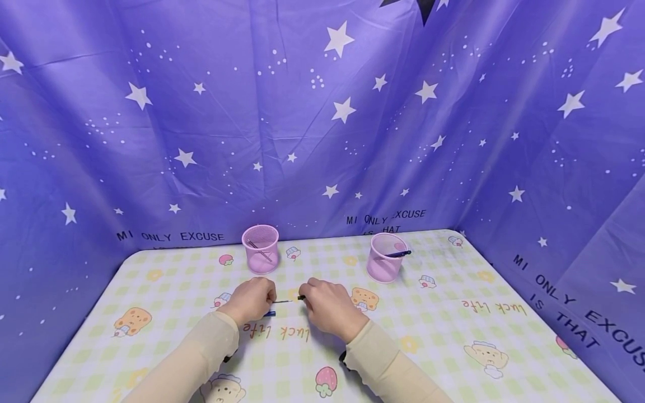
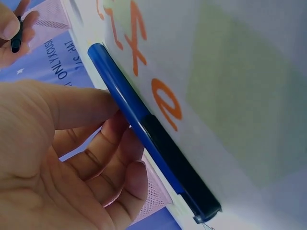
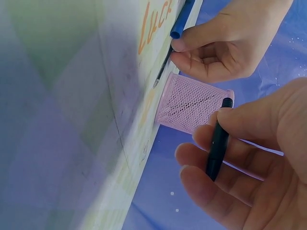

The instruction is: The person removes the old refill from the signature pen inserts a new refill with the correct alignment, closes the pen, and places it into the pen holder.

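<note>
Nearest the left wrist camera, the left hand (image 1: pixel 252 299) is pinching a thin refill (image 3: pixel 164 66) between thumb and finger, just above the desk (image 1: pixel 443 330). From that camera a blue pen barrel (image 2: pixel 136 120) with a dark clip end is hiding the refill; the right wrist view is showing its metal tip, pointing away from the fingers, and also the barrel's hollow mouth. The barrel is lying just beside the left hand; whether the two are touching, I cannot tell. The right hand (image 1: pixel 327 305) is gripping a black pen section (image 3: pixel 220 139) between thumb and fingers. Only the right wrist view is clearly showing the threaded end of this piece; in the head view it is appearing as a small dark stub, facing the refill across a gap.

Beyond the hands, two pink mesh holders are standing upright near the far edge of the desk. The left holder (image 1: pixel 262 264) is containing several thin, dark sticks, leaning inside. The right holder (image 1: pixel 383 270) is containing a dark blue pen (image 1: pixel 399 254), its end sticking out over the rim. Behind everything, a purple curtain (image 1: pixel 282 140) with white stars is hanging.
</note>
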{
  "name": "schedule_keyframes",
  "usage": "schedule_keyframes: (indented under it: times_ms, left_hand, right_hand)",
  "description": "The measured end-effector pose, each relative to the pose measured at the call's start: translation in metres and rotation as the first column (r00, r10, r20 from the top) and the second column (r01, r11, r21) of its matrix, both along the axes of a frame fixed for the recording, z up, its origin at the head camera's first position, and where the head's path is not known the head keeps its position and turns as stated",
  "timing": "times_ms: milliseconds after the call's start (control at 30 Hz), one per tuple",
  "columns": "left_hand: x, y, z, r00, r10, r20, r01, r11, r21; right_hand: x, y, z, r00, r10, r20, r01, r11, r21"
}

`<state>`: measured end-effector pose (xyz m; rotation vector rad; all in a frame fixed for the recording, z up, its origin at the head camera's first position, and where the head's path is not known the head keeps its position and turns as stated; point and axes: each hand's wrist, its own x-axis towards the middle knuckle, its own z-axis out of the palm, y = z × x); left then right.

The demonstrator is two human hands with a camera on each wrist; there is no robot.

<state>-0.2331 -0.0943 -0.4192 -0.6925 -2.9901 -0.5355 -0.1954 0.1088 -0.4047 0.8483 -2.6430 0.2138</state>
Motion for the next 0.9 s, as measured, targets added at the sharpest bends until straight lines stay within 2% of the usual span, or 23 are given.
schedule_keyframes:
  times_ms: [333, 633, 900]
  left_hand:
    - [0.001, -0.005, 0.001, 1.000, 0.007, -0.005, -0.007, 1.000, 0.012]
    - [0.001, -0.010, 0.002, 0.998, 0.001, -0.061, 0.000, 1.000, 0.010]
    - [0.000, -0.012, 0.009, 1.000, 0.008, -0.029, -0.008, 1.000, 0.002]
  right_hand:
    - [0.000, -0.001, 0.000, 1.000, -0.007, 0.018, 0.007, 1.000, 0.001]
    - [0.000, -0.001, -0.002, 1.000, -0.002, 0.005, 0.002, 1.000, -0.004]
    - [0.001, -0.001, -0.001, 1.000, -0.014, 0.016, 0.014, 1.000, 0.012]
